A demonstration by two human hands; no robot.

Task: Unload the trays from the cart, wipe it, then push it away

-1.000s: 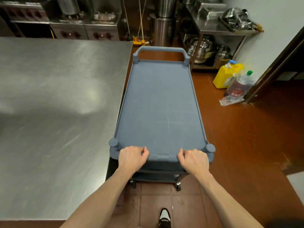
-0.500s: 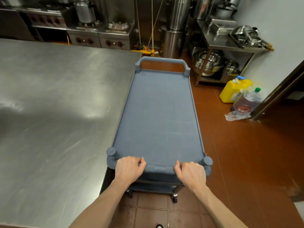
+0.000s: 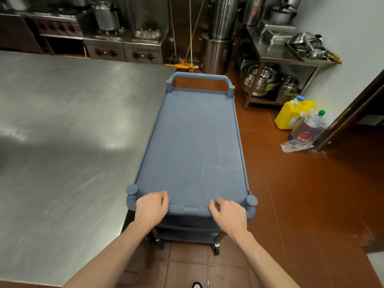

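Blue-grey plastic service cart (image 3: 193,146) stands lengthwise straight ahead of both hands, its long axis running away from the person toward the looped handle (image 3: 200,79) at the far end, so a push along that axis looks like the step in hand. Its top shelf is bare, no trays on it, which suggests that unloading and wiping are done. The left hand (image 3: 150,207) and the right hand (image 3: 228,215) each grasp the cart's near rim, fingers curled over the ribbed edge, set about evenly either side of the midline; neither is clearly nearer. Just to the left of the left hand, the large brushed stainless steel worktable (image 3: 68,142) runs alongside the cart, with its edge close to the cart's left side, so any drift that way would probably scrape. To the right of the right hand lies open red-brown tiled floor (image 3: 301,194). Farther ahead and right sit a yellow plastic jug (image 3: 291,115) and a clear bottle with a green cap (image 3: 309,129) in a plastic bag, beside a steel rack of metal bowls (image 3: 261,77). Directly beyond the far handle stand tall steel stockpots (image 3: 216,50), which limit a straight run.
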